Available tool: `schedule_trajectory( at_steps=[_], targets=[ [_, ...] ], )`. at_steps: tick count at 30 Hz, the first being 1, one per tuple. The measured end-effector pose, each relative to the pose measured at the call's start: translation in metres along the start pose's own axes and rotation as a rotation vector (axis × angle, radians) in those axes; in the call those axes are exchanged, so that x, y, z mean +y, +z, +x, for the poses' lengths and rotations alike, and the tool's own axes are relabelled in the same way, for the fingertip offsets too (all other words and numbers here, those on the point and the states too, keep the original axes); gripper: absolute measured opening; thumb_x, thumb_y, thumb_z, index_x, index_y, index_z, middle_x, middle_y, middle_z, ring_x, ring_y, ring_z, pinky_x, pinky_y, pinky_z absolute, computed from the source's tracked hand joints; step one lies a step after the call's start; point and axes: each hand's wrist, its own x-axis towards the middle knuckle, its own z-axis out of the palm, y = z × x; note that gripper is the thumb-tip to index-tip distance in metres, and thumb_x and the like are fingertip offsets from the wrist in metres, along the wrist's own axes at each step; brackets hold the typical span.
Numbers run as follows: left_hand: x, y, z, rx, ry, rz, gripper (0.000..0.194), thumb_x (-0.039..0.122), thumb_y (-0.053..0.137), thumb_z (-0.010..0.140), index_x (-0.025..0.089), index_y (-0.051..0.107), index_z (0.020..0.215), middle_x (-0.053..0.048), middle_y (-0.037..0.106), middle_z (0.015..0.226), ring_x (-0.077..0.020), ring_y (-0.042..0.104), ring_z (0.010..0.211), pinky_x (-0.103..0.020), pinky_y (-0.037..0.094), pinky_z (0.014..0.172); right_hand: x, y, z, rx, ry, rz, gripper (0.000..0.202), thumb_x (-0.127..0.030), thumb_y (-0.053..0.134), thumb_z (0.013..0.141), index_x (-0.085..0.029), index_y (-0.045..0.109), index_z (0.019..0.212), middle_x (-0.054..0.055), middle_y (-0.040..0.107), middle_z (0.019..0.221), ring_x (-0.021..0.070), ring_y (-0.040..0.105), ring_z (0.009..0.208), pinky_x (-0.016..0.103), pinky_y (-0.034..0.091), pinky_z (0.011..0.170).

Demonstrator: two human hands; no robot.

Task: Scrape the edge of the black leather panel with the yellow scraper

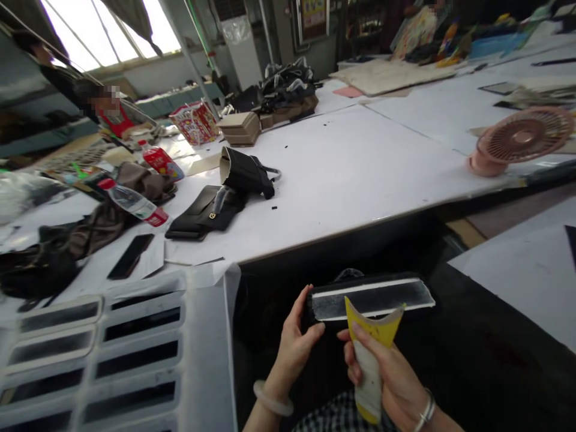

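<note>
Hands at lower centre: left hand (294,342) gripping black strip (369,298); right hand (382,366) clutching yellow scraper (372,348), probably spreading glue.

Bench clutter w/ fan
Pink fan (522,139) sitting at 2 o'clock; water bottle (133,203), black bag (245,173) lying at 10 o'clock on white table (360,162).

The long flat leather piece (371,298) is black with a white edge. The curved paper scraper (372,351) is yellow and white. The small round fan (522,139) is pink. The big smooth table (360,162) is white.
</note>
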Motion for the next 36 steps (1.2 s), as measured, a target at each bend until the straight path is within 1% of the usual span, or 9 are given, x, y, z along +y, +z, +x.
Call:
schedule_trajectory(
  at_steps=[7, 9, 14, 16, 21, 26, 28, 31, 36],
  targets=[
    [0.002, 0.011, -0.001, 0.078, -0.026, -0.108, 0.065, 0.019, 0.064, 0.078, 0.027, 0.049, 0.142, -0.004, 0.054, 0.146, -0.0272, 0.048, 0.135, -0.038, 0.035, 0.116, -0.002, -0.002, 0.004, -0.017, 0.051, -0.018, 0.052, -0.056, 0.088, 0.06, -0.011, 0.07, 0.078, 0.002, 0.059, 0.054, 0.0087, 0.046, 0.04, 0.021, 0.037, 0.04],
    [0.002, 0.012, -0.002, 0.077, -0.048, -0.145, 0.066, 0.018, 0.064, 0.077, 0.027, 0.05, 0.141, -0.003, 0.055, 0.145, -0.0272, 0.049, 0.134, -0.038, 0.035, 0.115, -0.003, -0.002, 0.005, -0.014, 0.063, -0.017, 0.052, -0.056, 0.088, 0.06, -0.01, 0.071, 0.078, 0.003, 0.06, 0.054, 0.0089, 0.046, 0.04, 0.022, 0.037, 0.04],
    [0.002, 0.012, -0.005, 0.046, -0.131, -0.401, 0.066, 0.019, 0.06, 0.077, 0.024, 0.049, 0.142, -0.007, 0.057, 0.144, -0.0297, 0.05, 0.134, -0.042, 0.035, 0.115, -0.003, -0.003, 0.006, 0.003, 0.073, -0.016, 0.055, -0.057, 0.088, 0.059, -0.009, 0.071, 0.08, 0.003, 0.06, 0.055, 0.0088, 0.046, 0.04, 0.022, 0.037, 0.04],
    [0.002, 0.014, -0.006, 0.076, -0.14, -0.447, 0.064, 0.02, 0.059, 0.078, 0.023, 0.051, 0.141, -0.008, 0.06, 0.14, -0.0292, 0.053, 0.131, -0.041, 0.037, 0.113, -0.003, -0.004, 0.006, 0.0, 0.067, -0.02, 0.054, -0.057, 0.088, 0.06, -0.009, 0.072, 0.081, 0.003, 0.06, 0.055, 0.0087, 0.046, 0.04, 0.022, 0.038, 0.04],
    [0.006, 0.025, -0.007, 0.156, -0.13, -0.425, 0.061, 0.019, 0.059, 0.078, 0.022, 0.054, 0.138, -0.007, 0.062, 0.138, -0.0263, 0.056, 0.127, -0.034, 0.042, 0.106, -0.003, -0.005, 0.006, 0.003, 0.08, -0.027, 0.054, -0.057, 0.087, 0.061, -0.01, 0.072, 0.081, 0.003, 0.061, 0.055, 0.0089, 0.046, 0.041, 0.022, 0.038, 0.04],
    [0.008, 0.042, -0.007, 0.317, -0.148, -0.442, 0.058, 0.016, 0.052, 0.078, 0.021, 0.055, 0.136, -0.006, 0.065, 0.134, -0.0214, 0.06, 0.121, -0.028, 0.046, 0.099, -0.003, -0.006, 0.007, -0.024, 0.095, -0.022, 0.053, -0.057, 0.086, 0.066, -0.01, 0.071, 0.083, 0.004, 0.062, 0.057, 0.0102, 0.049, 0.042, 0.023, 0.042, 0.042],
    [0.009, 0.047, -0.005, 0.348, -0.161, -0.445, 0.057, 0.016, 0.051, 0.079, 0.021, 0.054, 0.136, -0.006, 0.066, 0.132, -0.0208, 0.06, 0.12, -0.027, 0.047, 0.098, -0.002, -0.008, 0.008, -0.016, 0.087, -0.033, 0.051, -0.056, 0.084, 0.069, -0.01, 0.071, 0.086, 0.004, 0.062, 0.059, 0.0105, 0.05, 0.043, 0.023, 0.042, 0.043],
    [0.009, 0.049, -0.004, 0.336, -0.168, -0.454, 0.059, 0.017, 0.05, 0.08, 0.021, 0.052, 0.139, -0.006, 0.066, 0.132, -0.0218, 0.061, 0.119, -0.029, 0.047, 0.098, 0.0, -0.011, 0.011, -0.006, 0.071, -0.047, 0.051, -0.056, 0.083, 0.07, -0.01, 0.071, 0.087, 0.004, 0.063, 0.059, 0.0107, 0.051, 0.043, 0.023, 0.043, 0.043],
    [0.012, 0.041, -0.005, 0.282, -0.217, -0.536, 0.067, 0.017, 0.054, 0.073, 0.022, 0.052, 0.14, -0.007, 0.069, 0.126, -0.0222, 0.064, 0.113, -0.03, 0.048, 0.097, 0.002, -0.015, 0.015, -0.04, 0.103, -0.057, 0.053, -0.06, 0.083, 0.068, -0.011, 0.072, 0.086, 0.003, 0.063, 0.058, 0.0105, 0.052, 0.041, 0.022, 0.042, 0.041]
  ],
)
